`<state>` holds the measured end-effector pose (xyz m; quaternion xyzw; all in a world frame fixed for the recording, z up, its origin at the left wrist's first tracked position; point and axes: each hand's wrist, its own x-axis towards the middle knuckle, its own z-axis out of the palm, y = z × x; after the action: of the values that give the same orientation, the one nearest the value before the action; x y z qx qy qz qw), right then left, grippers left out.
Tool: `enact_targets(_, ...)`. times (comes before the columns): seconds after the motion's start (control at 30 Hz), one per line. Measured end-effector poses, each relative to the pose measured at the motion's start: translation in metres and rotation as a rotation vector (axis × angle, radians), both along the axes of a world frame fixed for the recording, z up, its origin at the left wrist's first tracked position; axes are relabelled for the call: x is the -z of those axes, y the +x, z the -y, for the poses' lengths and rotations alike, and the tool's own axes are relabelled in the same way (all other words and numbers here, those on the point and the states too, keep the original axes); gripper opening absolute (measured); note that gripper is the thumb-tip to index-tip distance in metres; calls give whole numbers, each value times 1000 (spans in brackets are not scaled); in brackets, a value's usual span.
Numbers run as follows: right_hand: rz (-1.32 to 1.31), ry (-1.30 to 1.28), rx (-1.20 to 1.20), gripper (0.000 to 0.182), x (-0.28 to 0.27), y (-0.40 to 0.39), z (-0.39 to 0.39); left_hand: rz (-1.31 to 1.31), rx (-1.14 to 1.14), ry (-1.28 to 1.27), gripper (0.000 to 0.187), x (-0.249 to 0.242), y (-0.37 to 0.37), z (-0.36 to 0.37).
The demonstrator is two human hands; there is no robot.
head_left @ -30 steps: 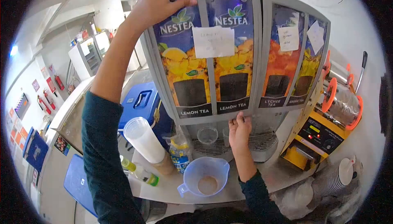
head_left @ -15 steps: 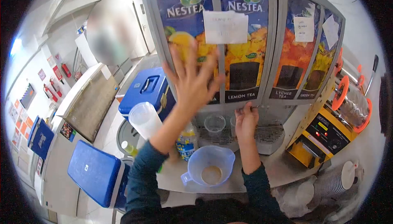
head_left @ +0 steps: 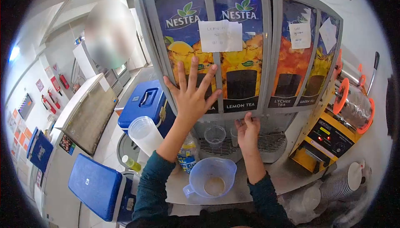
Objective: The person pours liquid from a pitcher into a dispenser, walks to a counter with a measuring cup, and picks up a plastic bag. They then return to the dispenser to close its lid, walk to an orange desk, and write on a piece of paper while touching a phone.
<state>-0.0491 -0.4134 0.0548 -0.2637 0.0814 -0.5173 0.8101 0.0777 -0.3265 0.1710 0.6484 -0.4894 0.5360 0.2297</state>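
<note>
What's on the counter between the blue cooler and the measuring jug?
Head view: between the blue cooler and the jug stand a stack of clear cups and a yellow-blue packet, with the person's left forearm crossing above them.

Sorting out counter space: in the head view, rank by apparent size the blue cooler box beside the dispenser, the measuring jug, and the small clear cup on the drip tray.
1. Blue cooler box
2. Measuring jug, though it is nearer the camera
3. Small clear cup

White walls (head_left: 366, 23), red fire extinguishers (head_left: 50, 103) on left wall; blue cooler boxes (head_left: 96, 184), grey counter (head_left: 87, 115)
</note>
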Motion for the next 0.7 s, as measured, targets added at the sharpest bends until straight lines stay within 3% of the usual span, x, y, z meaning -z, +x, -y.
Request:
enact_targets(0.1, -2, -29, 33, 25, 0, 0, 3, -94, -92, -10, 54, 5, -21, -4)
enact_targets(0.23, -40, -5, 75, 29, -4, -2, 1, 22, 43, -16, 54, 32, -18, 16)
enact_targets(0.37, -34, 26, 29, 32, -2, -5, 5, -16, -40, 73, 56, 31, -20, 12)
enact_targets(0.47, -21, -11, 52, 32, -4, -6, 3, -133, 34, 99, 60, 38, -43, 5)
enact_targets(0.57, 4, -66, 96, 32, -6, -2, -2, 154, 57, 88, 62, 54, -27, 21)
enact_targets(0.7, 39, -73, 146, 33, -8, 1, -8, 150, 36, 181, 62, 55, -22, 11)
